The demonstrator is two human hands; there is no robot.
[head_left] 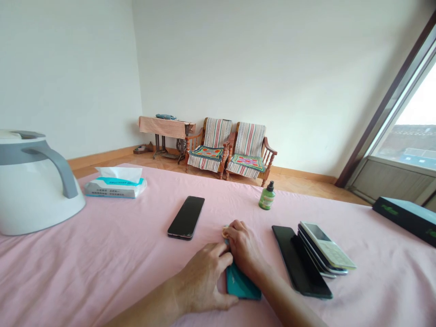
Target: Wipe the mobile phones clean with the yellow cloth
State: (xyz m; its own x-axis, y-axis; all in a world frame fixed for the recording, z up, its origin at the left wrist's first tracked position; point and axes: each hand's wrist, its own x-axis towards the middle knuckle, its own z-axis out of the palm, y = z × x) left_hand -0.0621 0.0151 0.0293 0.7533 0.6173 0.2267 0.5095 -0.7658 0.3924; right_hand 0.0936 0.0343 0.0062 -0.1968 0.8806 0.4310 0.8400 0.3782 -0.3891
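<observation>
A teal phone (241, 284) lies back side up on the pink tablecloth, partly covered by both hands. My left hand (200, 274) grips its left side, thumb near the lower end and fingers curled at the upper part. Bent over the phone's far end, my right hand (243, 245) presses a small pale yellowish piece (225, 232), perhaps a cloth or pad, mostly hidden under the fingers. A black phone (186, 217) rests screen up beyond my left hand. Right of my right arm lies another dark phone (301, 261), beside a stack of phones topped by a white keypad phone (327, 245).
A green spray bottle (267, 196) stands beyond my hands. On the left are a white and grey jug (34, 190) and a tissue pack (116, 184). A black box (405, 218) sits at the right edge. Two wooden chairs (247, 150) stand by the wall.
</observation>
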